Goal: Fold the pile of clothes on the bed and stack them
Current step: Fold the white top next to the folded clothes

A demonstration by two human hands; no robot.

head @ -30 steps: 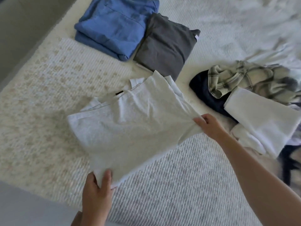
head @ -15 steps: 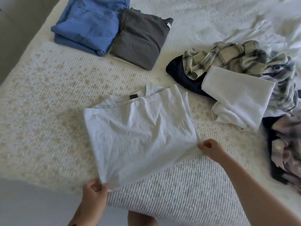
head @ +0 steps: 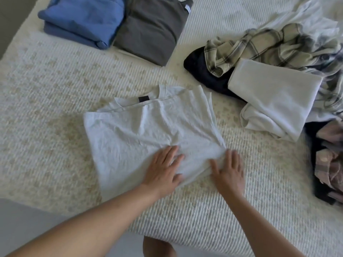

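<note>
both hands lay flat on the white t-shirt (head: pixel 148 130), which sat half-folded on the bed (head: pixel 46 108) near its front edge: the left hand (head: pixel 163 168) pressed with spread fingers on the lower middle of the cloth, and the right hand (head: pixel 229 170), fingers likewise straight, rested at the lower right corner, partly on the shirt and partly on the bedcover, so neither grip was pinching anything. the risk, as i judged it, was in the wrinkles; the fabric was bunched between the two palms, and a smoothing stroke pushed inward could have pressed that ridge into a crease instead of flattening it. the upper layer also looked skewed against the collar edge (the dark label (head: pixel 143 98) showed at the top), so a further fold might have come out lopsided. lifting it carelessly toward the folded blue garment (head: pixel 81 19) and grey garment (head: pixel 150 30) could have let the layers slide apart. the unfolded heap, with its plaid shirt (head: pixel 259 43) and white piece (head: pixel 274 93), lay close enough on the right for a sleeve to snag.
</note>
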